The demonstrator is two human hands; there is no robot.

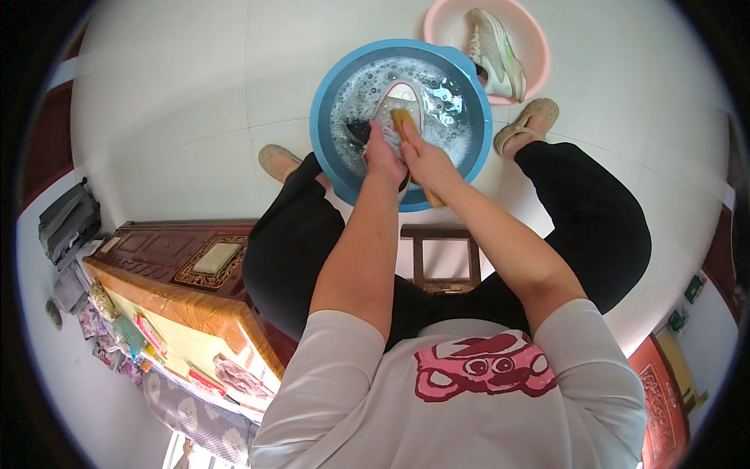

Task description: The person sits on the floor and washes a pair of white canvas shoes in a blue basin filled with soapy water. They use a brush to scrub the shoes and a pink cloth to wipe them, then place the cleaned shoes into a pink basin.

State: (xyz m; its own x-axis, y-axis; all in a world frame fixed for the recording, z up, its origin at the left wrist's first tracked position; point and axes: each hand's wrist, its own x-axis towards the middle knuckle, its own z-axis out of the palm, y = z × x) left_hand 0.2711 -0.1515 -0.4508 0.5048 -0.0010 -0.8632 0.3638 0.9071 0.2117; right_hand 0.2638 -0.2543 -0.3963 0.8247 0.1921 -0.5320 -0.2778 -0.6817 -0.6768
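Observation:
A blue plastic basin [321,111] of soapy water [448,126] stands on the floor between my feet. My left hand [384,155] grips a white canvas shoe [402,92] with a red line round its toe, held over the suds with the toe pointing away from me. My right hand [430,164] is closed around a yellowish scrubbing brush [404,117]. The brush head lies against the laces and upper, and its handle end shows below my wrist. Something dark [358,130] sits at the water's surface left of the shoe; I cannot tell what it is.
A pink basin [545,55] behind on the right holds a whitish lace-up sneaker [498,55]. Under me is a wooden stool [417,258]. A carved wooden cabinet [170,252] with items on top stands at my left. Tiled floor [281,70] surrounds the basins.

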